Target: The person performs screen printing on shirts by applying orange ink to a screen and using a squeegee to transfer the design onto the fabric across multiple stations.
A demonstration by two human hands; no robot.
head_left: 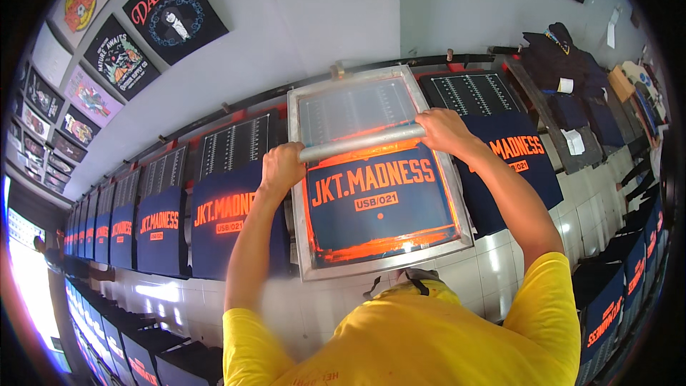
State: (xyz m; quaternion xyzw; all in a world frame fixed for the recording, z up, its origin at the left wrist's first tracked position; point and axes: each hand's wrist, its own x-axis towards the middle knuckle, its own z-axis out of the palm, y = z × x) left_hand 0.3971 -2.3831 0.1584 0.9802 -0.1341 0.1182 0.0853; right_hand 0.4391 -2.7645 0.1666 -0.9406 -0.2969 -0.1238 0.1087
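Observation:
A silver-framed printing screen [389, 261] lies over a navy shirt in front of me. Across its mesh stretches a squeegee [361, 144] with a pale metal-looking handle. My left hand [282, 164] is closed round the handle's left end, and my right hand [443, 131] grips the right end. Orange ink [379, 248] is smeared along the mesh edges and just around the squeegee. Orange lettering shows through the mesh on the near side of it. The squeegee's blade is mostly hidden under the handle.
Boards carrying navy shirts [161, 223] with orange prints run in a row to the left; another printed shirt [509, 171] lies right of the screen. More shirts [606, 307] hang behind at lower right. Dark garments [564, 61] rest at far right. Sample prints [177, 14] cover the wall.

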